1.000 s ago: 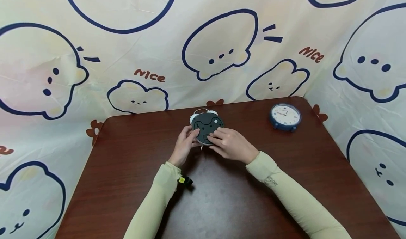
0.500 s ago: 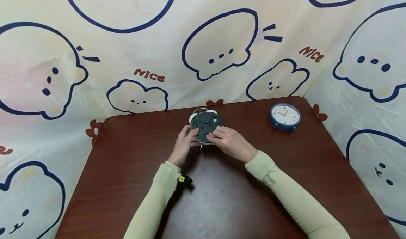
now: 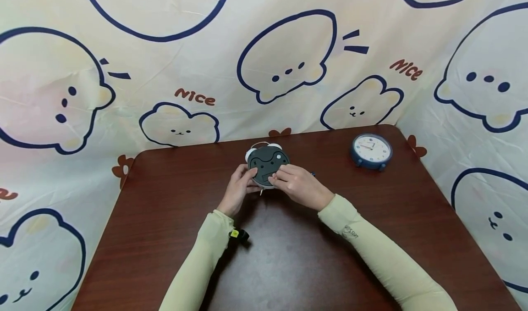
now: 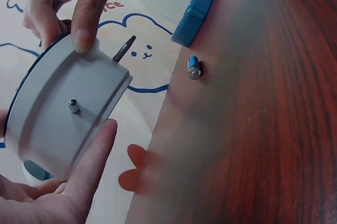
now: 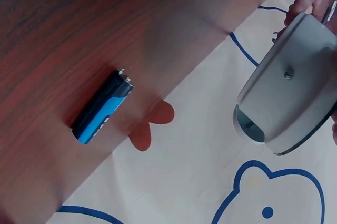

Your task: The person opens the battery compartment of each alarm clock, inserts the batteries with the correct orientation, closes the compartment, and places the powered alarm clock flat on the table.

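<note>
1. L hand point(image 3: 236, 188): fingers wrapped round white alarm clock point(image 3: 267, 157), thumb on its dk back.
2. R hand point(image 3: 303, 187): fingers bent, pinching alarm clock's lower rim.
3. Alarm clock held over brown tbl point(image 3: 272, 265), back twd person.
4. Blue/blk batt. point(image 5: 102, 107) on tbl, just past R hand; 1 or 2, can't tell.
5. Blue clock point(image 3: 371, 151), tbl's far R corner.
6. Cartoon-print cloth point(image 3: 222, 72) behind.

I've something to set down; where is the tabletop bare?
Bare: tabletop between the sleeves, and from left hand to left edge. Crowded: around the alarm clock, with a battery or two beyond the right hand; far right, blue clock.
</note>
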### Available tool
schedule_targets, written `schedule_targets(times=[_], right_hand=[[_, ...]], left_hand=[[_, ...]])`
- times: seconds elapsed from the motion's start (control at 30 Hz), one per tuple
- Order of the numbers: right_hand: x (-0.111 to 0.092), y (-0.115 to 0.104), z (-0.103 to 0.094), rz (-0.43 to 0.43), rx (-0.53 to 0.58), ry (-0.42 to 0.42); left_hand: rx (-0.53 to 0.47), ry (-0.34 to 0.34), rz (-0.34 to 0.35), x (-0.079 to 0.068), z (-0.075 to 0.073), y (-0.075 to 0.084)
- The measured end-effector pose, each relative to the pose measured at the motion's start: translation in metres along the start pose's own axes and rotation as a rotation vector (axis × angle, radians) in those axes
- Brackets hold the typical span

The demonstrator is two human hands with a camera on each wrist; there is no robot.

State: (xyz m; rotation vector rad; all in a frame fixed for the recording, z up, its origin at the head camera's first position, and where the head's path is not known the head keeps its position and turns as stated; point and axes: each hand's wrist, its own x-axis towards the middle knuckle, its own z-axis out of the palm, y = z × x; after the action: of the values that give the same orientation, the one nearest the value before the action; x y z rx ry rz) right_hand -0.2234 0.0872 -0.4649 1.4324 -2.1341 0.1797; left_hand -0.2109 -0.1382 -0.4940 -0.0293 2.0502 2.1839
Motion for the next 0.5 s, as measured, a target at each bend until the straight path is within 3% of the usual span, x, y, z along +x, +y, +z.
schedule_targets(times=[0.2,0.5], right_hand=[[-0.0002,0.0014,-0.0007,-0.008,-0.005,0.02],[-0.0035,0.003,-0.0005,0.057,0.053,0.035]], left_hand=[[0.009,-0.005,0.015,0.0018,-0.001,0.0007],[0.033,-0.008,0.044,0.002,0.0002,0.0013]])
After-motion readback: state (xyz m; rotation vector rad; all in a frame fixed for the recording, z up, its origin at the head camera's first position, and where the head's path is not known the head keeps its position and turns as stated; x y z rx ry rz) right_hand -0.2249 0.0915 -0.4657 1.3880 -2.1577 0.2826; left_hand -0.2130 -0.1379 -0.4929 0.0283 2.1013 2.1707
